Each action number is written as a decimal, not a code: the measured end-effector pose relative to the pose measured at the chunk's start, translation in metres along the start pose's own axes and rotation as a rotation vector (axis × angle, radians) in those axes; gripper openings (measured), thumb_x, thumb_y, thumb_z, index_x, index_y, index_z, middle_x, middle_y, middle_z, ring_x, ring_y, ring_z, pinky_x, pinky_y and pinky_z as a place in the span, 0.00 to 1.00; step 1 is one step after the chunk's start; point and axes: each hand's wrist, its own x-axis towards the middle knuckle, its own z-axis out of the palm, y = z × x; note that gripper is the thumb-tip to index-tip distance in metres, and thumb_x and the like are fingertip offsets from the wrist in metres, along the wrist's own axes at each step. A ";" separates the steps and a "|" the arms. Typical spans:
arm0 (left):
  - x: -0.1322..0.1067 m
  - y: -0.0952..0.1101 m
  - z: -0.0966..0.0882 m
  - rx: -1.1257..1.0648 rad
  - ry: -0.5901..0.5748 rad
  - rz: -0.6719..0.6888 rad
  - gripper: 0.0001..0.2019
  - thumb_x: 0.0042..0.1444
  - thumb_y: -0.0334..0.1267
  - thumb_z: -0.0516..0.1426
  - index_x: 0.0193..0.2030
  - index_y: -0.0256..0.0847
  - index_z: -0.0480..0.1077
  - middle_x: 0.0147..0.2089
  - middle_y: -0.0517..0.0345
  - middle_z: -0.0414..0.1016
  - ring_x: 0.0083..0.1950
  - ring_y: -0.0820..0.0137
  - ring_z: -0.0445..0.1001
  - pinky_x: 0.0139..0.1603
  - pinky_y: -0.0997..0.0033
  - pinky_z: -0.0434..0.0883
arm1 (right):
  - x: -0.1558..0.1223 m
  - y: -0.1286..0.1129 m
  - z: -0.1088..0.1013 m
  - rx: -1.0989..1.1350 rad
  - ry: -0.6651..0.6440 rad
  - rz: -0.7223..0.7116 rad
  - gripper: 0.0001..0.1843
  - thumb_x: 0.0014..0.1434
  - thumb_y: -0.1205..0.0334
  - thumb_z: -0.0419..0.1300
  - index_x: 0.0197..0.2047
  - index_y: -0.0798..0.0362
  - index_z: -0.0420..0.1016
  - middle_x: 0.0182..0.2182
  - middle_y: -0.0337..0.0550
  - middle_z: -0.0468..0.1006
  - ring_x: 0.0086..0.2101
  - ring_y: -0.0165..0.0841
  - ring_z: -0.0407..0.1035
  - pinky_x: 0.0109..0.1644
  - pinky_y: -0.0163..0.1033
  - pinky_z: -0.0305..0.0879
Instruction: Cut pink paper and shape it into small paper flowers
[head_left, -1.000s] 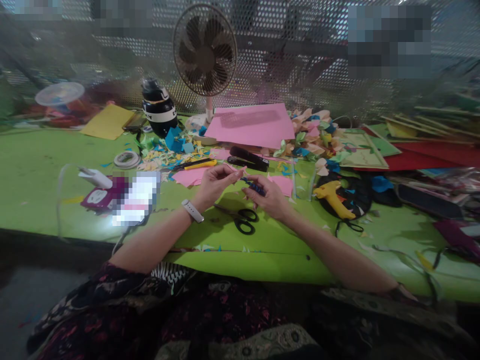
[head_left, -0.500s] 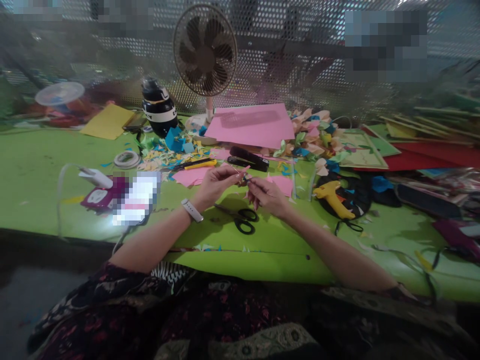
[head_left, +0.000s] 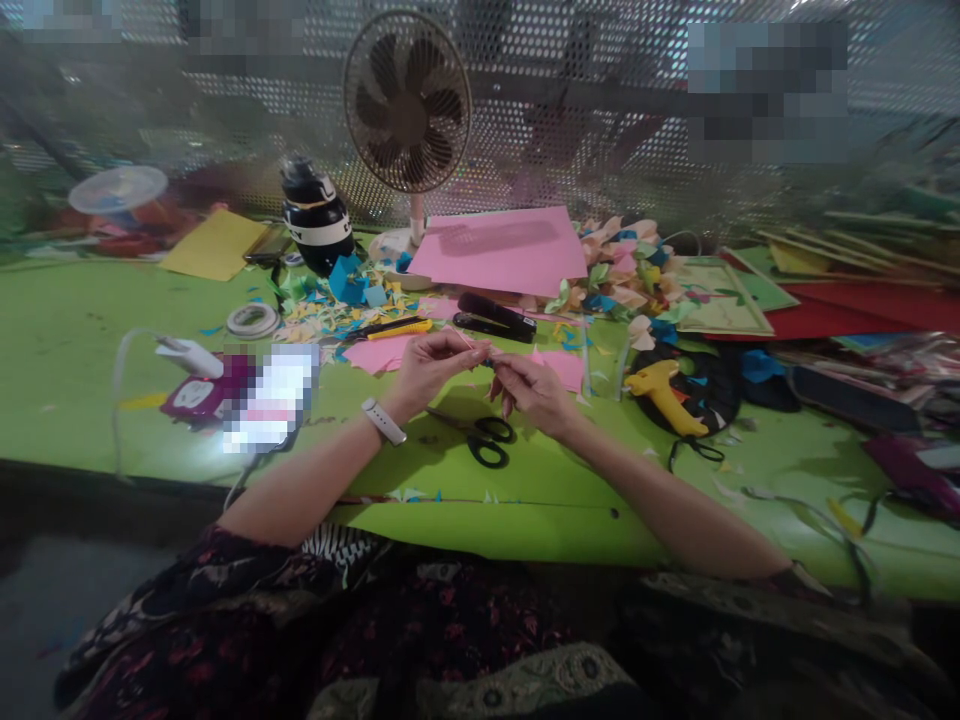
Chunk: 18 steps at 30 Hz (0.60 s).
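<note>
In the head view my left hand (head_left: 435, 368) and my right hand (head_left: 531, 388) meet fingertip to fingertip over the green table (head_left: 420, 460). Each is closed in a pinch. A sliver of pink paper shows at the left fingertips. Between the hands is a tiny dark bluish bit, too small and too covered to name. Scissors (head_left: 474, 432) with black handles lie below the hands. Beyond the fingers rests a black stapler (head_left: 495, 318). Cut pink paper (head_left: 375, 353) lies behind my left hand, and another pink piece (head_left: 564, 370) beside my right hand.
A yellow glue gun (head_left: 667, 398) sits on a round black pad to the right. Leftward are a lit phone (head_left: 274, 400) and a tape roll (head_left: 253, 320). Behind stand a black bottle (head_left: 319, 225), a fan (head_left: 409, 120), a large pink sheet (head_left: 499, 250) and heaped paper flowers (head_left: 622, 265).
The pink tip that stuck up between my fingertips is now mostly covered, and the fingertips sit slightly closer together. Everything on the table stays in place.
</note>
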 end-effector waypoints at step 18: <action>0.000 0.001 0.001 -0.025 -0.002 -0.057 0.16 0.44 0.50 0.73 0.33 0.40 0.82 0.34 0.56 0.82 0.33 0.73 0.76 0.39 0.69 0.73 | 0.000 -0.004 0.000 -0.003 -0.005 0.064 0.28 0.65 0.35 0.55 0.46 0.54 0.73 0.24 0.34 0.71 0.15 0.23 0.63 0.17 0.30 0.61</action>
